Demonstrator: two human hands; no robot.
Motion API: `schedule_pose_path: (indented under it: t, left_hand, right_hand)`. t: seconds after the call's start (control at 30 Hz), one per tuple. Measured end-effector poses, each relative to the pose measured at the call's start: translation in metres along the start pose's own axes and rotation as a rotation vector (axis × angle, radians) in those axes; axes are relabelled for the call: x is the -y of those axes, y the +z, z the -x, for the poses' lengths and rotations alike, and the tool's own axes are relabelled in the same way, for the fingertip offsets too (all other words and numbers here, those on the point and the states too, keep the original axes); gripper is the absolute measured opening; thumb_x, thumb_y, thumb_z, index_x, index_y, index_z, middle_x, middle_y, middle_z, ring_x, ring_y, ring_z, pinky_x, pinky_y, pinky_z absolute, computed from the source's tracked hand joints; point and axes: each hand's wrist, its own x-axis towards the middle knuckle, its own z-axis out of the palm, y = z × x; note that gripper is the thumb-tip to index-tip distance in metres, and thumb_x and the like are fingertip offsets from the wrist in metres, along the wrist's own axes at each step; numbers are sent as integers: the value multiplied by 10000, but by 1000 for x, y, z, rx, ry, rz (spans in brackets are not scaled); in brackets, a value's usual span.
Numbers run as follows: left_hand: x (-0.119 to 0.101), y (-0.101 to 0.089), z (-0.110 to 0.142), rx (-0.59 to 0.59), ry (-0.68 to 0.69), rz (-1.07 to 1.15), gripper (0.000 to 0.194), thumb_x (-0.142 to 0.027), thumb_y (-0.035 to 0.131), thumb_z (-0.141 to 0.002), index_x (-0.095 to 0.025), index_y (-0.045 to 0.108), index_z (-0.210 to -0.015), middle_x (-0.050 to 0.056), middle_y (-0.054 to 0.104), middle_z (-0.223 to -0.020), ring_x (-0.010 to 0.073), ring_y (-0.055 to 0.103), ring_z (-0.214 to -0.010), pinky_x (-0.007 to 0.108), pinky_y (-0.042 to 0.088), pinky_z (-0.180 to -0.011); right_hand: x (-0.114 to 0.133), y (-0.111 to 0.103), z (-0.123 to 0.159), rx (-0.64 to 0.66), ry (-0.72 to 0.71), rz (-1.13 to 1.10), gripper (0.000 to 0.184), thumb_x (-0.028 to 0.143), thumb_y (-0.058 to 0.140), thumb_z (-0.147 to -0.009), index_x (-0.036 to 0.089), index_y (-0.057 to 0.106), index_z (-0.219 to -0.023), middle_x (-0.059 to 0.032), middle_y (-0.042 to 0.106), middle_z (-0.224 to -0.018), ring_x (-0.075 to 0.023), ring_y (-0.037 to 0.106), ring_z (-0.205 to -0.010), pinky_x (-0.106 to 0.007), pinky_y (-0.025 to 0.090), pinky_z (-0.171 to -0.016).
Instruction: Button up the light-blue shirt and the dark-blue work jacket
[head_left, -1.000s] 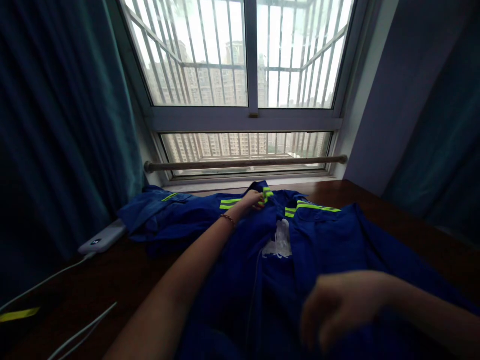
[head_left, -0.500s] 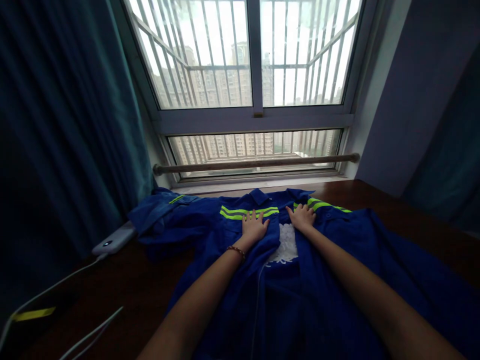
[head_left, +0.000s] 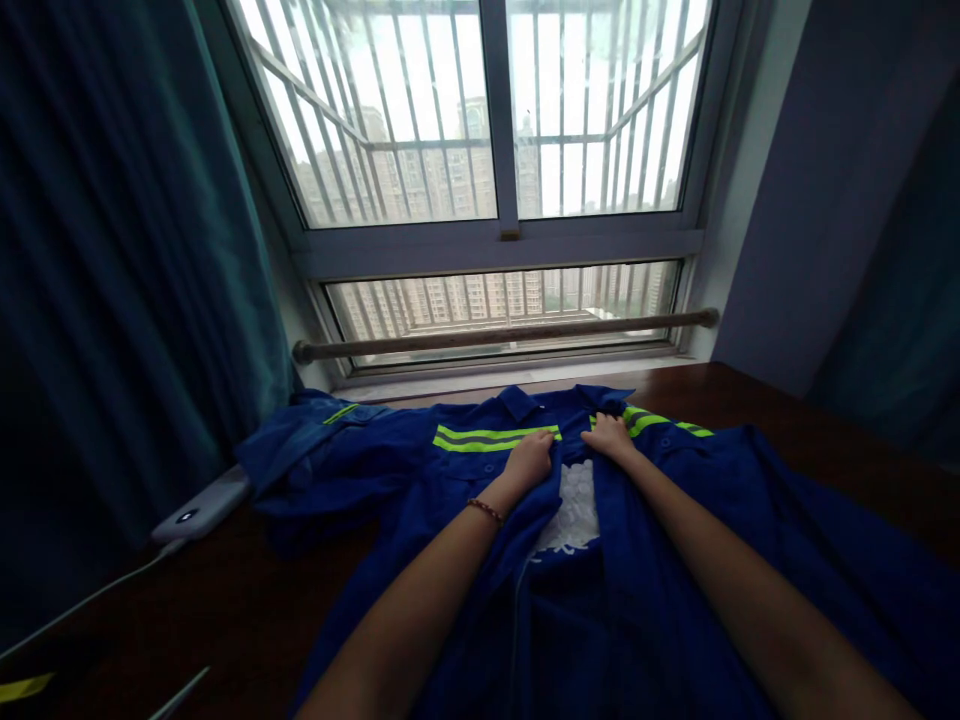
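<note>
A blue work jacket (head_left: 442,500) with yellow-green reflective stripes lies spread on the dark wooden surface, its front parted. White lacy cloth (head_left: 577,505) shows in the gap. My left hand (head_left: 531,458), with a beaded bracelet at the wrist, is closed on the edge of the left front panel, at the end of the stripe. Across the gap, my right hand (head_left: 609,437) is closed on the edge of the other panel, just below the collar. The fingertips of both hands are partly hidden in the fabric.
A white power bank (head_left: 199,510) with a cable lies left of the jacket, near the blue curtain (head_left: 150,250). A wooden rail (head_left: 510,337) crosses the barred window behind. At the lower left lies a yellow strip (head_left: 26,688).
My left hand has gone from lying flat with spread fingers to gripping the panel edge, moving slightly right. My right fingers have curled onto the other edge. The view has shifted slightly.
</note>
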Motion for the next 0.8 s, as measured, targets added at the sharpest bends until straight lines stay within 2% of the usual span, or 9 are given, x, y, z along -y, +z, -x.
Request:
schedule_pose_path:
  t: [0.1, 0.2, 0.37, 0.47, 0.63, 0.8]
  left_hand:
    - [5, 9, 2, -54, 115, 83, 425, -71, 371, -747, -168, 505, -1139, 67, 514, -1185, 152, 465, -1075, 266, 357, -933]
    - [10, 13, 1, -88, 200, 130, 364, -150, 365, -802, -176, 525, -1128, 60, 521, -1186, 156, 469, -1076, 287, 350, -948]
    - [9, 13, 0, -107, 209, 114, 334, -219, 363, -830, -178, 541, -1109, 58, 528, -1180, 158, 467, -1084, 298, 337, -964]
    - [8, 11, 2, -110, 205, 124, 331, -198, 370, -822, -178, 543, -1103, 57, 528, -1177, 158, 471, -1078, 299, 338, -963]
    - [6, 5, 6, -115, 218, 178, 316, -181, 378, -819, -181, 547, -1086, 56, 549, -1137, 151, 503, -1022, 283, 364, -930]
    - [4, 0, 6, -90, 179, 185, 265, -194, 372, -833, -180, 589, -985, 63, 591, -1004, 155, 539, -923, 270, 407, -849]
  right_hand:
    - [-8, -5, -2, -6, 14, -53, 382, 241, 519, -642, 40, 608, -954, -197, 598, -949, -299, 506, -968, -340, 351, -840]
    - [-9, -9, -3, -33, 24, -141, 310, 185, 421, -720, 80, 639, -913, -168, 621, -928, -255, 543, -937, -308, 364, -830]
    - [11, -3, -7, -63, -46, -348, 424, 223, 224, -862, 133, 504, -1168, -79, 565, -1124, -148, 521, -1013, -236, 383, -836]
    - [26, 7, -7, -7, -125, -435, 406, 262, 229, -886, 161, 486, -1184, -32, 559, -1143, -105, 519, -1019, -213, 392, -837]
    - [35, 3, -2, 12, -152, -438, 377, 214, 246, -884, 116, 532, -1108, -55, 610, -1047, -114, 549, -961, -223, 397, -823]
    - [42, -12, 39, -75, -156, -327, 288, 183, 347, -823, 124, 604, -938, -102, 610, -965, -188, 524, -952, -272, 345, -860]
